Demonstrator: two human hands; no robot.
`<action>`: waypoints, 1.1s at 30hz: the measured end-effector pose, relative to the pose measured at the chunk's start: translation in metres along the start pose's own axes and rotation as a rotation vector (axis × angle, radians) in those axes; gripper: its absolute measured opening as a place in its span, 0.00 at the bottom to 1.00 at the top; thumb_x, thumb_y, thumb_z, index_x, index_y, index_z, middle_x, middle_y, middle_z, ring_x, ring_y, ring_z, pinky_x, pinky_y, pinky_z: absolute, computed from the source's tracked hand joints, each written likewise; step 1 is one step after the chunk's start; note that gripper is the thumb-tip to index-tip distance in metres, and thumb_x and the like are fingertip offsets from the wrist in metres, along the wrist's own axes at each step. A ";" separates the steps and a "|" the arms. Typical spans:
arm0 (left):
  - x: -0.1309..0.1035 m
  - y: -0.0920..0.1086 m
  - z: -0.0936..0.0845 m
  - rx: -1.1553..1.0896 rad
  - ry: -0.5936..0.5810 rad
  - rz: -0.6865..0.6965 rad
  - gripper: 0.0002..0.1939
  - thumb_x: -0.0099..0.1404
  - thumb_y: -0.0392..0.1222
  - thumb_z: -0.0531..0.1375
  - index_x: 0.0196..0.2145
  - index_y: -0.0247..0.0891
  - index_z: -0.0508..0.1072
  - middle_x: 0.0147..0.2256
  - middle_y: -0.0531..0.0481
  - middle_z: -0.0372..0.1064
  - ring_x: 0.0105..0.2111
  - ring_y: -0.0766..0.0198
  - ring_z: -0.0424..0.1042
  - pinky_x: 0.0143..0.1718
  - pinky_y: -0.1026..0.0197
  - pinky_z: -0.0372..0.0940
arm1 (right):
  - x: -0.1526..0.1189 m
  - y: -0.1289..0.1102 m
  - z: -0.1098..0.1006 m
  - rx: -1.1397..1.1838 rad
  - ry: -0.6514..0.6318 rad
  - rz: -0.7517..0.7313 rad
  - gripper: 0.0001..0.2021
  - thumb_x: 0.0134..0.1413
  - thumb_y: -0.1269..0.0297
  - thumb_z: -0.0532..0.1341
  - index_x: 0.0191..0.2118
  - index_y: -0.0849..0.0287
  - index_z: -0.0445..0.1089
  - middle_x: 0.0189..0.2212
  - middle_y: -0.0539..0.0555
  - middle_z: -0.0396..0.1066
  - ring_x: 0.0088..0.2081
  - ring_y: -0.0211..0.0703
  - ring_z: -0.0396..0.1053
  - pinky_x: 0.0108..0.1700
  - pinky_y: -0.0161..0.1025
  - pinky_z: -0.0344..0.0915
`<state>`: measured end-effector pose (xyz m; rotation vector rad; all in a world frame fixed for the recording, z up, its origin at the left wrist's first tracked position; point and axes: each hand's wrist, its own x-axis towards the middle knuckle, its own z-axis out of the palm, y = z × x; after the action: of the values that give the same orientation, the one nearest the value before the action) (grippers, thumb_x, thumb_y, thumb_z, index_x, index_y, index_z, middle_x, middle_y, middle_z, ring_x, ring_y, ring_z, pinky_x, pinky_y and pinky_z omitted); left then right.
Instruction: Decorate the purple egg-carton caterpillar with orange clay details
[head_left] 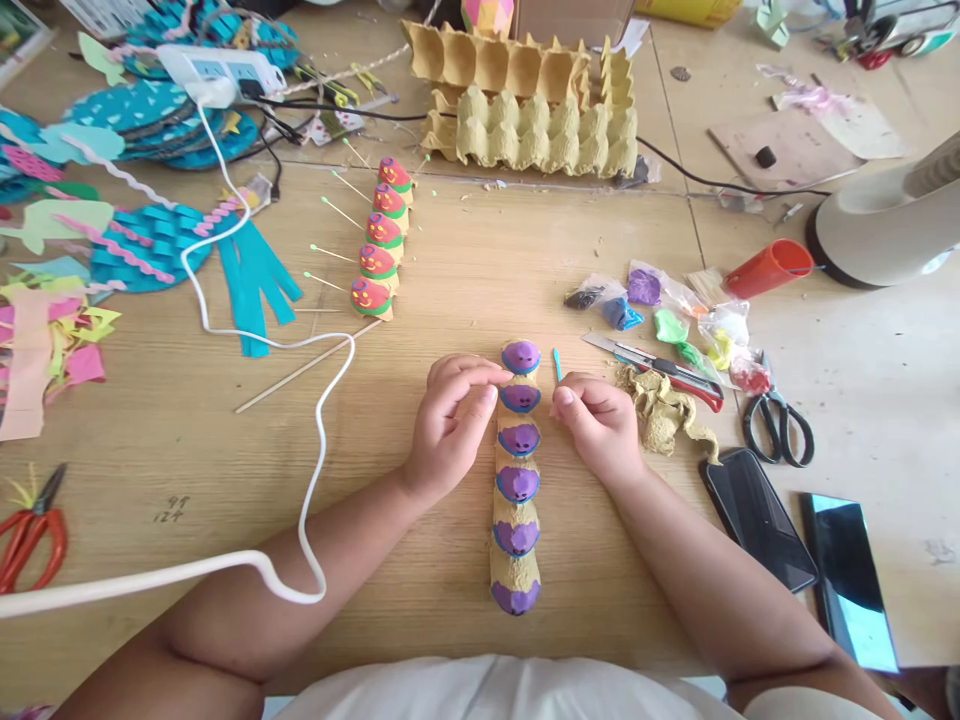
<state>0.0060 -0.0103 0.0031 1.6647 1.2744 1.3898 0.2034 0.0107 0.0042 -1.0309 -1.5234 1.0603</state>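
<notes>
A strip of egg carton (515,515) lies lengthwise in front of me. Its several bumps are capped with purple clay edged in blue, with small dark face marks. My left hand (457,415) is beside the upper end, fingers stretched out, the index fingertip at the edge between the top two bumps. To the right of the strip, my right hand (600,420) is closed in a pinch on a thin blue stick (557,362), whose tip points away from me. Whatever else may be inside the right fingers is hidden.
Bagged coloured clay (645,285), a utility knife (667,372), torn carton scraps (664,415), black scissors (778,420) and two phones (761,520) lie right. A red-faced carton strip (379,250) stands back left. A white cord (321,470) crosses left; egg cartons (540,130) sit behind.
</notes>
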 end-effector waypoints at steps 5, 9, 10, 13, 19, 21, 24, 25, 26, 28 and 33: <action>0.001 0.003 -0.001 0.125 -0.082 0.125 0.08 0.73 0.46 0.62 0.46 0.44 0.78 0.45 0.46 0.76 0.52 0.56 0.71 0.61 0.46 0.65 | -0.001 -0.004 0.000 -0.058 -0.065 -0.084 0.23 0.69 0.57 0.62 0.21 0.58 0.70 0.19 0.49 0.68 0.24 0.37 0.65 0.30 0.37 0.63; 0.001 0.004 -0.001 0.184 -0.130 0.261 0.10 0.69 0.49 0.67 0.45 0.45 0.78 0.44 0.47 0.77 0.53 0.55 0.71 0.63 0.45 0.64 | -0.003 -0.002 0.002 -0.082 -0.134 -0.184 0.18 0.69 0.58 0.62 0.26 0.58 0.73 0.22 0.51 0.71 0.27 0.39 0.69 0.31 0.38 0.66; 0.001 0.004 -0.001 0.198 -0.130 0.267 0.09 0.68 0.49 0.67 0.44 0.46 0.78 0.44 0.47 0.77 0.53 0.55 0.70 0.62 0.45 0.64 | -0.003 -0.001 0.002 -0.083 -0.153 -0.202 0.17 0.68 0.58 0.63 0.27 0.58 0.73 0.22 0.51 0.71 0.27 0.39 0.70 0.31 0.38 0.66; 0.001 0.003 -0.001 0.226 -0.119 0.249 0.08 0.68 0.51 0.67 0.42 0.47 0.79 0.43 0.48 0.76 0.53 0.55 0.70 0.62 0.44 0.64 | -0.005 0.001 0.003 -0.078 -0.185 -0.224 0.16 0.68 0.56 0.63 0.28 0.57 0.73 0.23 0.51 0.72 0.28 0.39 0.71 0.31 0.38 0.68; 0.000 0.004 -0.001 0.250 -0.101 0.290 0.05 0.67 0.48 0.68 0.40 0.49 0.81 0.41 0.49 0.75 0.53 0.56 0.69 0.61 0.46 0.65 | -0.004 -0.001 0.004 -0.047 -0.172 -0.208 0.17 0.68 0.56 0.62 0.28 0.58 0.72 0.23 0.51 0.71 0.28 0.39 0.70 0.32 0.37 0.68; -0.001 0.004 -0.002 0.250 -0.105 0.306 0.03 0.67 0.47 0.68 0.39 0.50 0.81 0.41 0.49 0.75 0.53 0.55 0.68 0.61 0.46 0.65 | -0.004 -0.002 0.005 -0.034 -0.177 -0.220 0.16 0.68 0.58 0.63 0.27 0.58 0.72 0.23 0.50 0.70 0.27 0.38 0.69 0.31 0.36 0.67; -0.002 0.003 -0.003 0.264 -0.113 0.316 0.02 0.67 0.47 0.68 0.37 0.51 0.83 0.39 0.49 0.75 0.53 0.55 0.67 0.59 0.46 0.66 | -0.005 -0.003 0.007 -0.032 -0.174 -0.212 0.17 0.67 0.57 0.65 0.26 0.57 0.71 0.22 0.50 0.69 0.26 0.38 0.69 0.30 0.37 0.66; -0.002 0.002 -0.003 0.266 -0.113 0.323 0.02 0.67 0.47 0.68 0.37 0.52 0.83 0.38 0.50 0.75 0.53 0.55 0.68 0.59 0.46 0.67 | -0.005 -0.004 0.007 -0.033 -0.174 -0.207 0.17 0.66 0.56 0.65 0.26 0.57 0.70 0.22 0.50 0.69 0.26 0.38 0.68 0.30 0.37 0.66; -0.002 0.002 -0.003 0.262 -0.110 0.334 0.02 0.67 0.47 0.68 0.37 0.53 0.83 0.37 0.50 0.75 0.52 0.55 0.68 0.58 0.46 0.67 | -0.006 -0.004 0.008 -0.032 -0.174 -0.204 0.18 0.66 0.56 0.65 0.26 0.57 0.70 0.22 0.49 0.69 0.26 0.38 0.68 0.30 0.37 0.66; -0.002 0.001 -0.003 0.248 -0.103 0.353 0.02 0.67 0.46 0.68 0.36 0.53 0.83 0.36 0.51 0.76 0.51 0.56 0.69 0.57 0.47 0.68 | -0.006 -0.004 0.007 -0.025 -0.182 -0.210 0.18 0.67 0.55 0.64 0.26 0.57 0.70 0.22 0.50 0.69 0.27 0.38 0.69 0.31 0.37 0.67; -0.002 0.003 -0.003 0.190 -0.075 0.287 0.02 0.68 0.43 0.68 0.36 0.50 0.82 0.37 0.50 0.76 0.52 0.56 0.69 0.58 0.46 0.68 | -0.005 -0.005 0.004 -0.055 -0.167 -0.215 0.19 0.72 0.53 0.56 0.34 0.57 0.75 0.27 0.53 0.75 0.32 0.42 0.73 0.37 0.41 0.71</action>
<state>0.0041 -0.0137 0.0062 2.0762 1.1898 1.3866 0.2002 0.0038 0.0073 -0.8098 -1.7637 0.9767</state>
